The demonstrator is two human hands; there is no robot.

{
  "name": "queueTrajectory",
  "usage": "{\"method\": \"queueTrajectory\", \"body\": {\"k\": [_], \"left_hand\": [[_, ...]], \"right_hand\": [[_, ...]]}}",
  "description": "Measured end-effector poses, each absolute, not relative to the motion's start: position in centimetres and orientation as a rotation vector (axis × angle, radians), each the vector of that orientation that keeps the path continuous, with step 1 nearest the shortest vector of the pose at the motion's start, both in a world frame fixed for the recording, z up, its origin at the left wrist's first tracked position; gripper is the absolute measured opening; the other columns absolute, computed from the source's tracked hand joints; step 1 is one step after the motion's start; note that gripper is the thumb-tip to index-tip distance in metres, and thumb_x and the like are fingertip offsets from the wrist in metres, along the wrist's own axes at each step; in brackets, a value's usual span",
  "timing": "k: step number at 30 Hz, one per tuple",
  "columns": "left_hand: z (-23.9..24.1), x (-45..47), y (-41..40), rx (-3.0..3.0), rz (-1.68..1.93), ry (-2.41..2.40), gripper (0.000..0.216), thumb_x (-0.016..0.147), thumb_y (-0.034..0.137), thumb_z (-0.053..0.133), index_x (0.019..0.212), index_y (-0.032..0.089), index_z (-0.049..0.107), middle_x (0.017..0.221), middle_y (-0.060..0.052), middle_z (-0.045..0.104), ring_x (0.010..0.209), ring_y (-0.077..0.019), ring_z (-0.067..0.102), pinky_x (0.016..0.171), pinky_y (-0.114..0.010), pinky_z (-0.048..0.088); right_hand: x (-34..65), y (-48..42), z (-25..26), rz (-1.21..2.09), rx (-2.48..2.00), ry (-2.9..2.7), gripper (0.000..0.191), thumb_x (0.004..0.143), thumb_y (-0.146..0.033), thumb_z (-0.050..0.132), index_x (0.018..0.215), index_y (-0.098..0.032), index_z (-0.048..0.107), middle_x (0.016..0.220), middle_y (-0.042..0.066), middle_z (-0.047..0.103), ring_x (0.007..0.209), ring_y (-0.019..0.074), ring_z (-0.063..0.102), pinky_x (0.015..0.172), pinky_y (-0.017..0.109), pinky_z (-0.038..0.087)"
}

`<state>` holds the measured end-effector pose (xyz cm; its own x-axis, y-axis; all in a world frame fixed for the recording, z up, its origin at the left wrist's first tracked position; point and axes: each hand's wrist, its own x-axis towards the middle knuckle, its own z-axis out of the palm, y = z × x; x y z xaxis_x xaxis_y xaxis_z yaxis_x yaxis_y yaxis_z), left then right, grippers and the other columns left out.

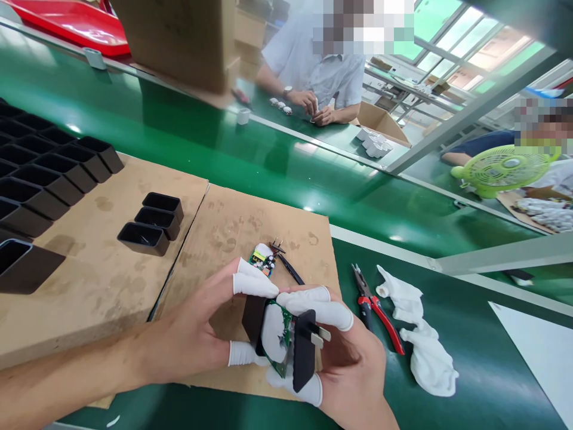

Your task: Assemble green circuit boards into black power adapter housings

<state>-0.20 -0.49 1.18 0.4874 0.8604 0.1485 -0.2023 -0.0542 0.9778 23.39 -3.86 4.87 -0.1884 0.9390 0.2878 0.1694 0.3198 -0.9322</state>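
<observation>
My left hand (197, 334) and my right hand (349, 352) meet low in the middle, both with white finger cots on the fingertips. My left hand pinches a black charger housing (253, 319). My right hand grips a black plug cover with metal prongs (307, 349). A green circuit board (283, 343) sits between the two black parts. Another green circuit board (260, 258) lies on the cardboard sheet (250, 227) just beyond my fingers, next to a black-handled tool (289, 269).
Three empty black housings (152, 224) stand on the left cardboard; several more fill rows at far left (40, 173). Red-handled pliers (378, 307) and white gloves (421, 334) lie right. Beyond the green conveyor belt (224, 149) another person handles small white parts; a green fan (505, 170) stands at right.
</observation>
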Motion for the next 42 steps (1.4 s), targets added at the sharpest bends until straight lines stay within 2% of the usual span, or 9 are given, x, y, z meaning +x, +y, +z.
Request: {"method": "queueTrajectory", "body": {"k": [7,10,17,26,30,36,42], "left_hand": [[0.7,-0.2,-0.3,1.483,0.997,0.553,0.054,0.095,0.026,0.099,0.143,0.037,0.075,0.135,-0.005,0.073,0.13,-0.0309,0.071,0.118,-0.05,0.058],[0.5,-0.2,-0.3,1.488,0.984,0.561,0.057,0.095,0.025,0.1,0.143,0.039,0.074,0.136,-0.004,0.071,0.131,-0.0289,0.07,0.118,-0.047,0.058],[0.2,-0.2,-0.3,1.487,0.998,0.56,0.059,0.094,0.027,0.101,0.144,0.039,0.074,0.134,-0.005,0.071,0.13,-0.0299,0.071,0.12,-0.051,0.058],[0.6,-0.1,-0.3,1.471,0.977,0.575,0.056,0.092,0.029,0.103,0.141,0.037,0.077,0.136,-0.006,0.073,0.131,-0.0307,0.071,0.119,-0.049,0.06],[0.7,-0.2,-0.3,1.48,0.958,0.576,0.057,0.094,0.025,0.1,0.143,0.035,0.074,0.137,-0.006,0.073,0.132,-0.031,0.072,0.119,-0.049,0.061],[0.1,0.0,-0.5,1.434,0.949,0.596,0.059,0.091,0.023,0.1,0.142,0.036,0.073,0.133,-0.005,0.073,0.127,-0.0303,0.074,0.111,-0.047,0.063],[0.4,0.5,-0.7,1.271,0.948,0.562,0.06,0.087,0.015,0.098,0.137,0.04,0.077,0.141,-0.002,0.074,0.137,-0.0296,0.074,0.119,-0.047,0.062]], "right_hand": [[23.6,-4.0,4.7,0.949,-0.996,-1.676,0.059,0.082,-0.019,0.107,0.133,-0.036,0.083,0.121,0.006,0.084,0.114,0.0296,0.085,0.097,0.039,0.072],[23.7,-4.0,4.5,0.948,-0.995,-1.693,0.062,0.082,-0.023,0.109,0.136,-0.037,0.082,0.128,0.007,0.084,0.118,0.0296,0.084,0.098,0.038,0.071],[23.8,-4.0,4.6,0.954,-0.999,-1.697,0.061,0.083,-0.024,0.109,0.136,-0.036,0.079,0.131,0.005,0.084,0.118,0.0266,0.084,0.103,0.036,0.071],[23.8,-4.0,4.4,0.91,-0.988,-1.759,0.065,0.084,-0.023,0.108,0.14,-0.036,0.078,0.134,0.006,0.084,0.118,0.0276,0.084,0.104,0.038,0.07],[23.7,-3.9,4.5,0.913,-1.004,-1.756,0.065,0.086,-0.025,0.107,0.142,-0.038,0.078,0.135,0.007,0.084,0.118,0.0281,0.083,0.103,0.039,0.069],[23.3,-3.4,4.8,0.999,-1.007,-1.762,0.067,0.086,-0.027,0.108,0.143,-0.044,0.078,0.132,0.005,0.077,0.123,0.028,0.078,0.108,0.043,0.066],[23.4,-3.3,4.3,1.065,-1.026,-1.756,0.068,0.084,-0.034,0.109,0.142,-0.044,0.077,0.141,0.005,0.073,0.13,0.0289,0.075,0.113,0.045,0.063]]}}
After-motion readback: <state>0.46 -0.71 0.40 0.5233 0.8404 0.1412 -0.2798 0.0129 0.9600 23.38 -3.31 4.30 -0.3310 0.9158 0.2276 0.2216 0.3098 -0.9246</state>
